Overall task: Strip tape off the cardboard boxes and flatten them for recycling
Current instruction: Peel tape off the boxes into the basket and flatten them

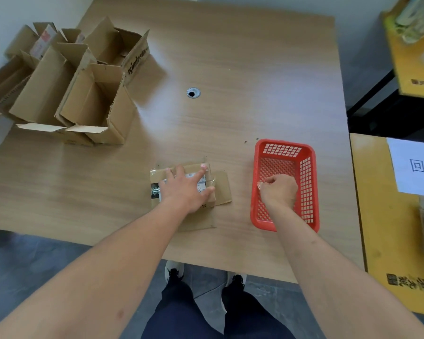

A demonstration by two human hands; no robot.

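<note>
Cardboard box (pixel 219 185), small and taped, lies on the wooden table (pixel 230 57) directly beneath my left hand (pixel 186 187), whose fingers are spread flat and pressing down on its printed white label (pixel 198 180). Clear tape (pixel 212 181) wrinkles along the box edge just past my fingertips, and one brown flap sticks out to the right of that hand, flat on the tabletop. A second flap lies flat on the near side, under my left wrist. My right hand (pixel 278 189) hangs over the red plastic basket (pixel 306 189), well apart from the box, with its fingers curled together; something pale shows at the fingertips, perhaps a scrap of tape, but the view is too soft for me to be sure, so I cannot tell whether that hand holds anything. The basket stands to the right of my left hand, its mesh walls open to view. Far ahead and to the left of both hands, a cluster of open cardboard boxes (pixel 66 86) stands with flaps raised at the table's back corner. A round cable hole (pixel 193 92) sits in the tabletop ahead of my left hand. Off the table's right edge, beyond my right forearm, is a yellow carton (pixel 389 241) with a white paper sign (pixel 416 167) on it.
</note>
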